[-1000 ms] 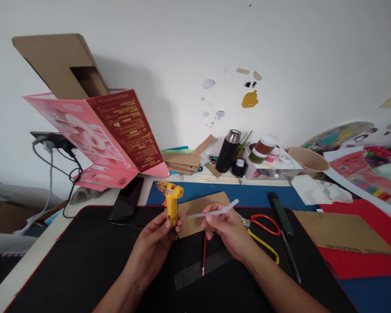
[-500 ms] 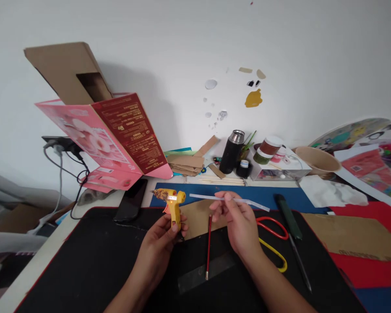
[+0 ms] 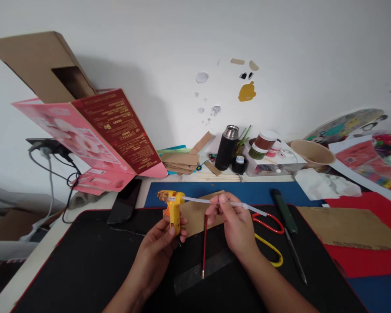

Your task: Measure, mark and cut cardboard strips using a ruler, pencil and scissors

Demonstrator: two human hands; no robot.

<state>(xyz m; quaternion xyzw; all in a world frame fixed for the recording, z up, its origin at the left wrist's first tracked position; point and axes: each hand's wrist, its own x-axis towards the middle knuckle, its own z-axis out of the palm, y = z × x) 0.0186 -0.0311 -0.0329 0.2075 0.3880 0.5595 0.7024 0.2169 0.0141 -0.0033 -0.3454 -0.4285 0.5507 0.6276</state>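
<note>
My left hand (image 3: 163, 237) is closed round the handle of a small yellow glue gun (image 3: 173, 203), held upright above the black mat (image 3: 84, 261) with its nozzle pointing left. My right hand (image 3: 236, 226) pinches a long translucent glue stick (image 3: 228, 203) lying level. The stick's left end touches the back of the gun. Under my hands lie a brown cardboard piece (image 3: 195, 211) and a thin red brush (image 3: 204, 243).
Red and yellow scissors (image 3: 269, 237) and a dark green knife (image 3: 285, 215) lie right of my hand. A pink box (image 3: 94, 139) and a phone (image 3: 125, 200) sit at left. A black flask (image 3: 226, 148), paint jars (image 3: 263, 145) and a paper bowl (image 3: 311, 152) stand at the back.
My right hand turned the glue stick level and moved it left until its end met the back of the glue gun. The left hand kept the gun upright.
</note>
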